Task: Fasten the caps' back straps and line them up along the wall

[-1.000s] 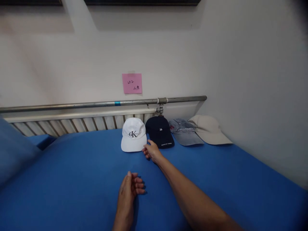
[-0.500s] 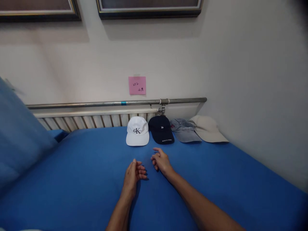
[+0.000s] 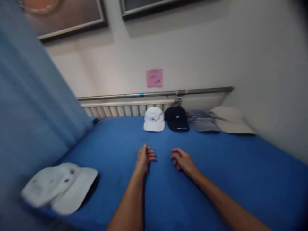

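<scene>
Head view: white cap (image 3: 154, 119) lies apart, beyond left hand (image 3: 143, 158) fingers (image 3: 151, 157)

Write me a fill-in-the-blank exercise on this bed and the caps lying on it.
1. The paper note is ____ in colour.
2. The left hand and the right hand rest on the blue sheet and hold ____.
3. In the row, the dark cap lies between the grey cap and the ____ cap.
Missing words: pink; nothing; white.

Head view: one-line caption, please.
The left hand and right hand rest empty on the blue sheet before a row of caps along the wall.
</scene>
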`<state>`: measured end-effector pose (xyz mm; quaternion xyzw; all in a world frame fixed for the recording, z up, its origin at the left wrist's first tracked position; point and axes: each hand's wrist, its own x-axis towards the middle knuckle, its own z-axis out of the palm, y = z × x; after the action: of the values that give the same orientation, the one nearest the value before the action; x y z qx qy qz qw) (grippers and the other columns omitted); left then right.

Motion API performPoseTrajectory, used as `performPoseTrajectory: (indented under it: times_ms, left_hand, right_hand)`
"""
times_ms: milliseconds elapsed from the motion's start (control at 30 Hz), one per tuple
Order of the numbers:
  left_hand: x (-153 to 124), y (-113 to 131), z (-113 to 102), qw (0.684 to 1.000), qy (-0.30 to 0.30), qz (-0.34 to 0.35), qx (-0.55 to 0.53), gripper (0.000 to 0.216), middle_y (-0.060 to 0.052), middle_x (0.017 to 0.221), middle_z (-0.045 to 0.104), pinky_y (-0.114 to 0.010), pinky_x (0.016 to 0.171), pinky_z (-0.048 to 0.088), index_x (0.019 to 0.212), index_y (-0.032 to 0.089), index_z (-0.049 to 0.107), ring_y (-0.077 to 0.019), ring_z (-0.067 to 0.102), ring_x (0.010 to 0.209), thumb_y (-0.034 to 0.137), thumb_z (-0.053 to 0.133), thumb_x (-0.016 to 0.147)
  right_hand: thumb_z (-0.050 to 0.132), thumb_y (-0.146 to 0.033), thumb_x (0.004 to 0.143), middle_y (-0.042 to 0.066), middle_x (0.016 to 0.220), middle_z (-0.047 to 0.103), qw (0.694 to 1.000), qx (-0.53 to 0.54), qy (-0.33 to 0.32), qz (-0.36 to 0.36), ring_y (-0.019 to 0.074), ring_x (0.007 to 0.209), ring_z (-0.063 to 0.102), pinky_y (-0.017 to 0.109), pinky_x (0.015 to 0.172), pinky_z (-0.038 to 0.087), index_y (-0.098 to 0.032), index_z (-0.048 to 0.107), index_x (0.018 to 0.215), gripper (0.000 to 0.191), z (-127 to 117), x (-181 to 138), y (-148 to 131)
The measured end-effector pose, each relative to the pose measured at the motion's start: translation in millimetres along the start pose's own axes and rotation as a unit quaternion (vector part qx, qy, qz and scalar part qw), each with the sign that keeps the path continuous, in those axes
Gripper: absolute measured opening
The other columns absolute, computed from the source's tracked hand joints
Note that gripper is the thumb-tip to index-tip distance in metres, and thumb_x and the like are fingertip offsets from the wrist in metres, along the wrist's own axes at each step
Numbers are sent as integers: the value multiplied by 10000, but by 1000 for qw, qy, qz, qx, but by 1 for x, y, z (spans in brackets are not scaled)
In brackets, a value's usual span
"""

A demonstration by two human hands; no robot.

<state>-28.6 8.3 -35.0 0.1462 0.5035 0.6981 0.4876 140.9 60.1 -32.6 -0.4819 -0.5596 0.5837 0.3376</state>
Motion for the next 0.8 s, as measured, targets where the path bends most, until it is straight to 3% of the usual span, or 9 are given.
performPoseTrajectory:
  times_ms: [133, 333, 433, 500, 600, 700, 800]
  left_hand:
    - [-28, 13, -31, 998, 66, 8, -8, 268, -62, 634, 618, -272, 521, 487, 788, 99, 583, -143, 592, 507, 352, 534, 864]
    - [-106, 21, -92, 982, 149, 114, -8, 196, -43, 769, 647, -224, 531, 491, 897, 132, 609, -124, 617, 604, 282, 667, 785]
    - [-130, 27, -124, 968, 198, 67, -139, 135, -73, 774, 669, -243, 570, 538, 903, 115, 616, -144, 654, 645, 226, 620, 826]
    - [-138, 32, -141, 941, 239, 52, -236, 113, -105, 847, 684, -257, 646, 569, 917, 113, 602, -154, 681, 736, 205, 546, 881]
    - [-138, 41, -158, 903, 263, 92, -326, 161, -140, 994, 671, -309, 771, 584, 946, 131, 563, -189, 679, 924, 276, 496, 923]
    - [-133, 47, -168, 886, 272, 123, -354, 188, -143, 1036, 648, -342, 800, 582, 935, 150, 558, -210, 661, 984, 323, 483, 928]
    - [-127, 53, -173, 879, 293, 146, -346, 147, -93, 994, 651, -310, 816, 570, 895, 172, 592, -176, 655, 974, 245, 470, 932]
  right_hand:
    - [464, -193, 773, -50, 546, 535, 999, -47, -12, -20, 62, 328, 407, 186, 347, 320, -166, 568, 923, 185, 1, 0, 0]
    - [478, -239, 782, -10, 584, 556, 998, -60, -32, -18, 77, 354, 414, 222, 376, 334, -162, 578, 932, 196, 3, -4, -4]
    - [481, -247, 785, 1, 581, 556, 998, -60, -22, -9, 82, 355, 409, 234, 380, 323, -167, 581, 911, 180, 6, -7, -7]
    - [484, -248, 783, 9, 581, 559, 998, -60, -22, -12, 86, 361, 413, 240, 386, 327, -170, 586, 903, 175, 6, -7, -8]
    - [490, -254, 779, 25, 582, 563, 998, -59, -24, -14, 95, 369, 420, 247, 386, 329, -171, 588, 899, 176, 6, -7, -8]
    - [495, -254, 778, 29, 592, 568, 998, -54, -26, -13, 95, 370, 421, 249, 387, 334, -170, 586, 899, 173, 6, -7, -7]
    - [484, -239, 778, 19, 593, 567, 998, -52, -22, -21, 91, 368, 427, 245, 395, 350, -174, 585, 888, 163, 5, -9, -6]
